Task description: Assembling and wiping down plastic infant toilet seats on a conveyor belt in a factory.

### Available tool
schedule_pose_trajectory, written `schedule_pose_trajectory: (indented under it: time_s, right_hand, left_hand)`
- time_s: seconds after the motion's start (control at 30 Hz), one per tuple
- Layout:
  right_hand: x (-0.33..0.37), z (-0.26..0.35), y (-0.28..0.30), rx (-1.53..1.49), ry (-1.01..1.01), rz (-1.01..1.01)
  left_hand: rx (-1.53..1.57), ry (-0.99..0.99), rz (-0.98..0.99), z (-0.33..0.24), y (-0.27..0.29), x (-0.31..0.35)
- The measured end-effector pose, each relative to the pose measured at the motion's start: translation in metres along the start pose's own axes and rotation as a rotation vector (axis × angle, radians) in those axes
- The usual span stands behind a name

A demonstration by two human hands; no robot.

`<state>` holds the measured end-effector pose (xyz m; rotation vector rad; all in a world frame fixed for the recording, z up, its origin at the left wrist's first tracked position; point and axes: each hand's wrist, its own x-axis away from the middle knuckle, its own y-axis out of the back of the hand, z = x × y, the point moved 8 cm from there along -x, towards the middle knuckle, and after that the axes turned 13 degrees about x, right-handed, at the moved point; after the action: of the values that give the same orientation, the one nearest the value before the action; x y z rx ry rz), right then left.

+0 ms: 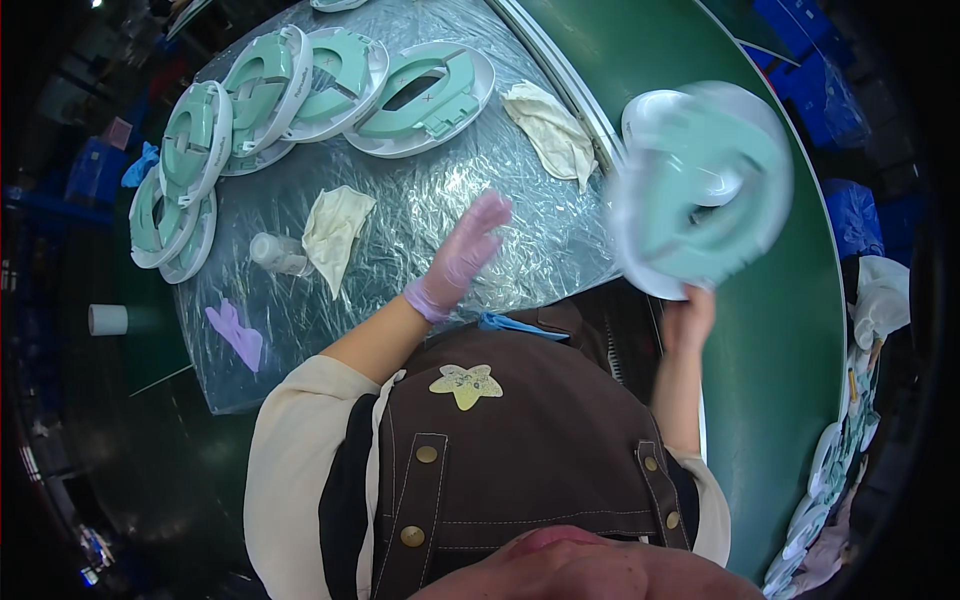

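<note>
My right hand (688, 318), bare, is closed on the lower rim of an oval white and mint-green plastic seat (675, 170) that looks like a child's toilet seat. The seat is smeared by motion and held over the green surface at the right. Behind it shows part of another white oval piece (645, 108). My left hand (465, 255), in a thin pink glove, is held over the plastic-covered table with fingers stretched out and nothing in it. Closest to it are a white cloth (336, 232) and a second cloth (552, 135) farther off.
Several similar seats (425, 100) overlap in an arc along the table's far and left sides. A small clear bottle (278, 254) and a purple glove (238, 335) lie at the left on the plastic sheet (420, 210). A green conveyor-like surface (770, 400) runs along the right.
</note>
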<state>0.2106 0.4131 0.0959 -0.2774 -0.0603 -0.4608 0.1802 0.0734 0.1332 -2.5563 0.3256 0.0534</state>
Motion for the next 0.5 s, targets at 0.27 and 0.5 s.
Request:
schedule_pose_trajectory:
  time_s: [0.27, 0.5]
  right_hand:
    - [0.051, -0.090, -0.131, 0.534, -0.533, 0.708]
    - [0.018, -0.019, -0.157, 1.276, 0.411, 0.446]
  left_hand:
    - [-0.250, 0.013, -0.367, 0.009, 0.090, 0.033]
    - [-1.232, -0.346, -0.198, -0.029, 0.052, 0.009]
